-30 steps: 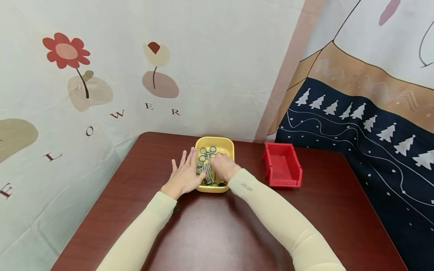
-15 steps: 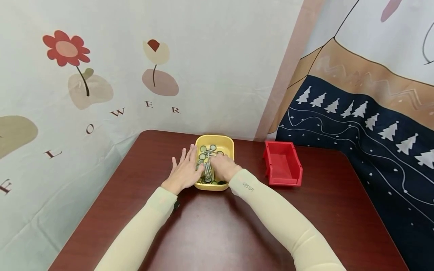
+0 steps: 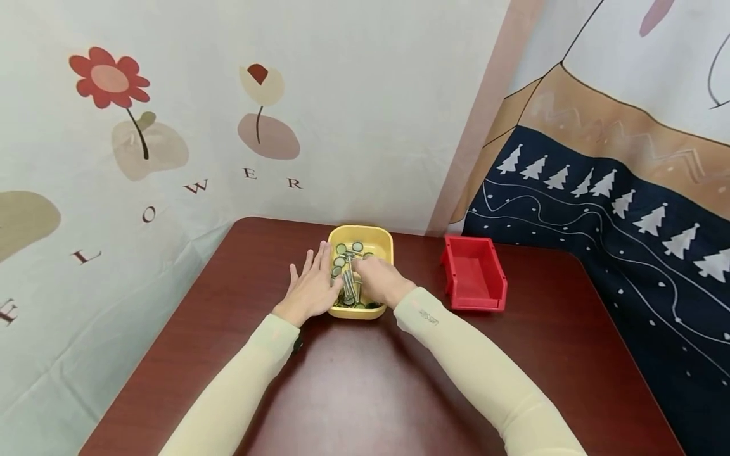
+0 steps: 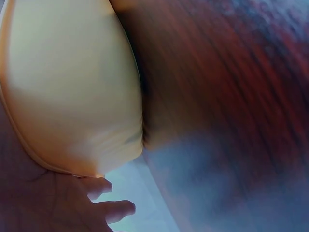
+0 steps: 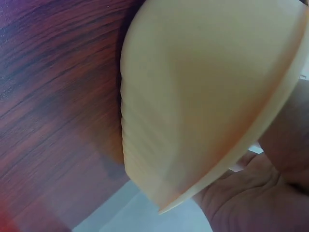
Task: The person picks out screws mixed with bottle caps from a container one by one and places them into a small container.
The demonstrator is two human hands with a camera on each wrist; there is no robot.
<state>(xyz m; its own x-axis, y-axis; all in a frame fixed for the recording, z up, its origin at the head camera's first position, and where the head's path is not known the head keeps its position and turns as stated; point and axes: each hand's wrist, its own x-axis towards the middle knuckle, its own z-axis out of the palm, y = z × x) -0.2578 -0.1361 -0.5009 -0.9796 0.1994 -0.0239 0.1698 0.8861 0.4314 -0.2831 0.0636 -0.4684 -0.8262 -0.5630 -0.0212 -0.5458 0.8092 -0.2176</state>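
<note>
A yellow plastic tub [image 3: 376,235] stands near the back edge of the table. Several long metal screws or nails [image 3: 349,285] and several round greenish-silver discs [image 3: 341,249] lie inside it. My left hand [image 3: 310,291] rests along the tub's left rim, fingers straight and spread, thumb over the inside. My right hand [image 3: 381,278] reaches in over the right side with its fingers bent down among the metal pieces. Its fingertips are hidden, so whether they pinch something cannot be told. Both wrist views show mostly the tub's outer wall [image 4: 72,87], plus part of each hand.
To the right of the tub, a red plastic bin [image 3: 474,275] with a low front sits on the dark reddish-brown table [image 3: 353,386]. A printed cloth [image 3: 365,126] hangs close behind the table's back edge.
My right hand has shifted slightly right and its wrist has risen a little, still over the tub. My left hand stays on the rim. The whole view has tilted slightly.
</note>
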